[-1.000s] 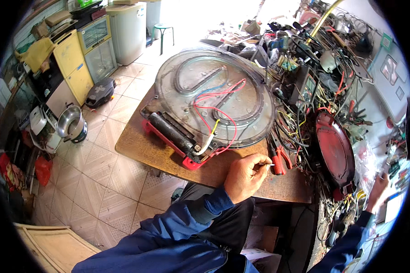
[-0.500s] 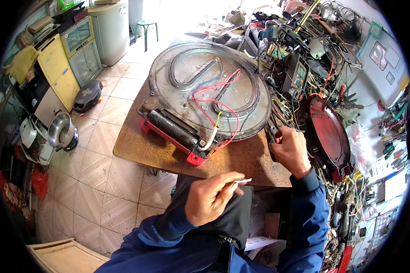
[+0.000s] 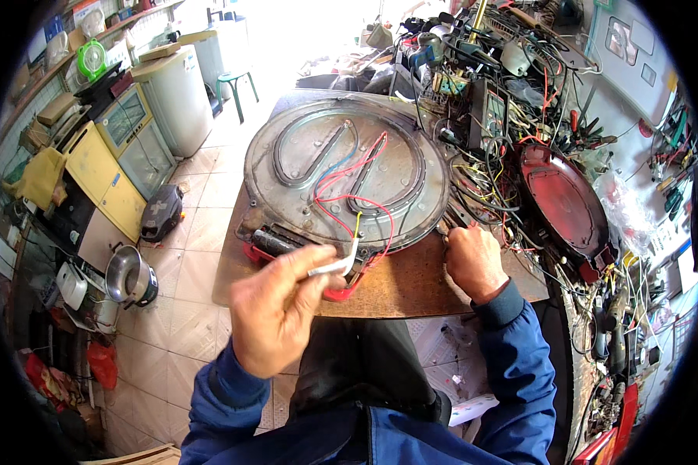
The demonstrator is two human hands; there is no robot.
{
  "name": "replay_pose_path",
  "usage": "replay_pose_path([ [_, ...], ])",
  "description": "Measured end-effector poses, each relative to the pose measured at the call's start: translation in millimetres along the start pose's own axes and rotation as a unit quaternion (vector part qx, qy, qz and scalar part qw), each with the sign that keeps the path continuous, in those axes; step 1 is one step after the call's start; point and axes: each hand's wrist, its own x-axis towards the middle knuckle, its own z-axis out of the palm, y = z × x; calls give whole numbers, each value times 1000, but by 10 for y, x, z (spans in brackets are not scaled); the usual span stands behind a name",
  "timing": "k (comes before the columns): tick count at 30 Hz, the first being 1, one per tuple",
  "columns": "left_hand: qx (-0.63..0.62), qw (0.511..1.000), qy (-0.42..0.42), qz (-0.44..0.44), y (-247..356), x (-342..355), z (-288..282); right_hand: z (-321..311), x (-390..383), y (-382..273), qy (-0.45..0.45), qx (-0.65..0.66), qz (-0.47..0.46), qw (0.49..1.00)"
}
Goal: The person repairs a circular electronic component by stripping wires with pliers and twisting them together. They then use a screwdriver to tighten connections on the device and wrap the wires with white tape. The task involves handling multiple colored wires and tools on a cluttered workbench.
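Observation:
My left hand (image 3: 275, 306), slightly blurred, pinches a thin white stick-like piece (image 3: 323, 269) between thumb and fingers. It hangs over the near left edge of a wooden table (image 3: 411, 291). Behind it lies a round metal appliance half (image 3: 287, 198), inner side up, with two loop-shaped heating elements. Red, blue and yellow wires (image 3: 337, 198) cross it, and a red hinge part (image 3: 341, 294) is partly hidden by my left hand. My right hand (image 3: 475, 262) is closed at the table's right, beside the appliance's rim and some cables; its fingertips and anything in them are hidden.
A tangled heap of cables, tools and parts (image 3: 481, 101) fills the right and far right. A red oval pan-like shell (image 3: 562, 201) leans there near a clear plastic bag (image 3: 624, 213). A steel pot (image 3: 128, 275), a black case (image 3: 161, 213) and a green stool (image 3: 238, 89) stand left.
My left hand has risen and moved left toward the appliance's near edge with the white piece. My right hand stays by the table's right side, its fingers shifted slightly. The whole view has shifted.

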Motion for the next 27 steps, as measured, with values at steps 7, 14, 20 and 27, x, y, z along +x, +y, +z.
replay_pose_path([
  [7, -124, 988, -25, -88, 68, -33, 206, -615, -378, -394, -64, 609, -50, 789],
  [14, -94, 995, 20, -25, 200, -150, 709, -78, -561, -660, -21, 881, -113, 459],
  [20, -42, 999, 5, -3, 175, -117, 835, 24, -554, -617, 60, 894, -129, 426],
  [27, 61, 995, -67, -34, 291, 151, 673, 184, -555, -414, 95, 899, -97, 416],
])
